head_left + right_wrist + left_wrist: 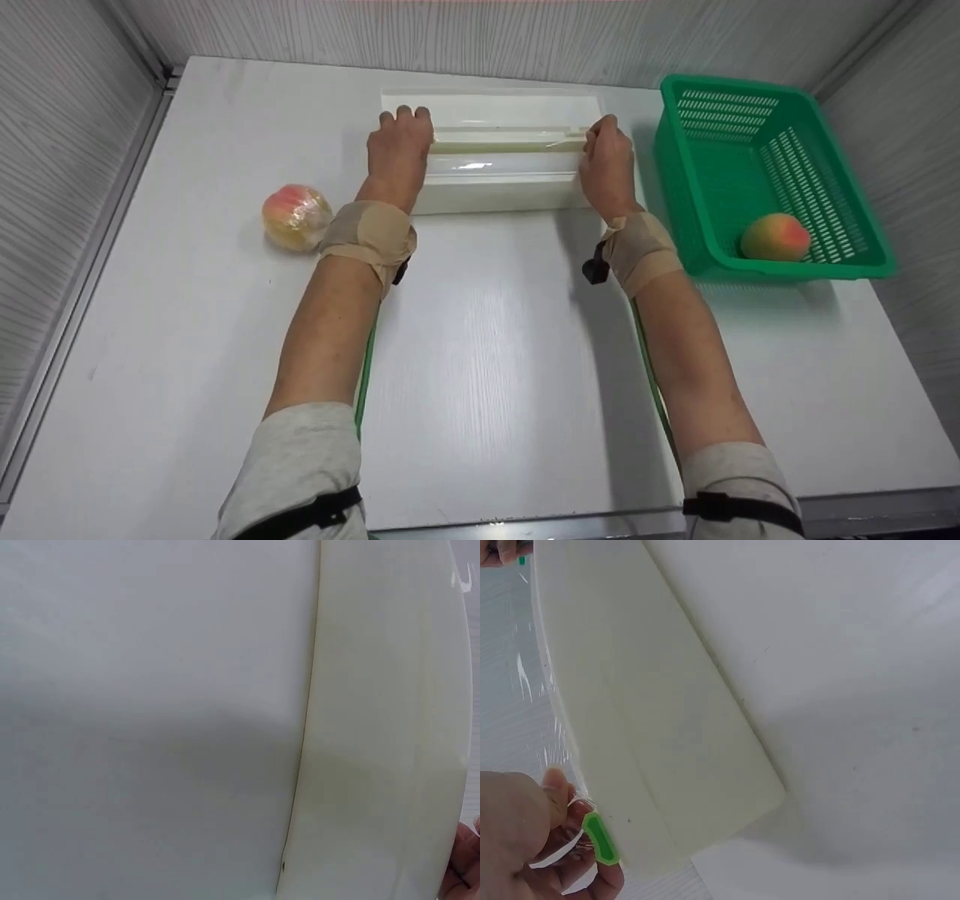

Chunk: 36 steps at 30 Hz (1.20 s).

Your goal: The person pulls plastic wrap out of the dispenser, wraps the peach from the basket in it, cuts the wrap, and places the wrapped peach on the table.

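Note:
A long white cling film dispenser (499, 193) sits at the back of the table, its lid tilted up behind. Clear cling film (526, 679) stretches along its edge. At the left end my left hand (399, 154) pinches the film; in the left wrist view the thumb and fingers meet on it, beside a green end piece (601, 838). My right hand (609, 166), fingers curled, pinches the film at the opposite end. Only some of its fingers (463, 862) show in the right wrist view; the dispenser wall covers the rest.
A peach-like fruit (296, 217), shiny with film, rests on the table left of my left wrist. On the right stands a green plastic basket (694, 202) with another such fruit (776, 238) inside, unwrapped. Panelled walls (487, 37) border the table's back and sides.

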### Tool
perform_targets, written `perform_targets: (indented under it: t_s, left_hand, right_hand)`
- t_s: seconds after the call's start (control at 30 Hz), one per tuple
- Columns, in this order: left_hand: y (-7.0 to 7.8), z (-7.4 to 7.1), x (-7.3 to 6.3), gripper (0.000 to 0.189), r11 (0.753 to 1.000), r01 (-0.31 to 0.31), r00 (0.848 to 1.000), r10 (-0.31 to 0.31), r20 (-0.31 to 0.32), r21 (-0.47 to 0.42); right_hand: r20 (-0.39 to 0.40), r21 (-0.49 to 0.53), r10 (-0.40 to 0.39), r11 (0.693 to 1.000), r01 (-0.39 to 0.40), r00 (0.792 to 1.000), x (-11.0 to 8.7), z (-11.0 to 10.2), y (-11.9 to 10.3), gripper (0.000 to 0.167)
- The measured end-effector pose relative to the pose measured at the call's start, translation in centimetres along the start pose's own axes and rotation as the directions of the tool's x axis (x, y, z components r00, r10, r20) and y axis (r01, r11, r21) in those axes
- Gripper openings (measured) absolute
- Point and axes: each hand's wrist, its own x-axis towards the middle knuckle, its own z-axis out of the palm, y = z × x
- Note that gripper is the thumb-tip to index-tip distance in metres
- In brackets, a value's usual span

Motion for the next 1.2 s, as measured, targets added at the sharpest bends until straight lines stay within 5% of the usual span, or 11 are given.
perform_targets:
  t_s: [0.3,0.67,0.97,1.2]
  left_hand:
    - [-0.5,-1.4,0.5,0.032,0.998,-0.046,0.987,0.04,-0.155,-0.041]
    - [-1.1,-3.1,0.8,0.028,0.995,-0.077,0.966,0.059,-0.251,-0.061]
    - [-1.2,-4.6,1.1,0.025,0.994,-0.102,0.947,0.081,-0.312,-0.05]
    - [-1.2,-6.1,1.3,0.028,0.994,-0.102,0.932,0.086,-0.351,-0.028]
  right_hand:
    - [-0.04,0.051,-0.122,0.991,0.124,0.992,0.6,-1.4,-0.6,0.019]
    - [0.064,0.009,-0.045,0.999,0.044,0.997,1.9,-3.7,-2.2,0.024]
    - [0.055,-0.002,-0.075,0.997,0.075,0.996,2.9,-5.5,-3.2,0.02]
    - [0.089,-0.055,-0.016,0.998,0.021,0.996,3.7,-6.9,-4.6,0.019]
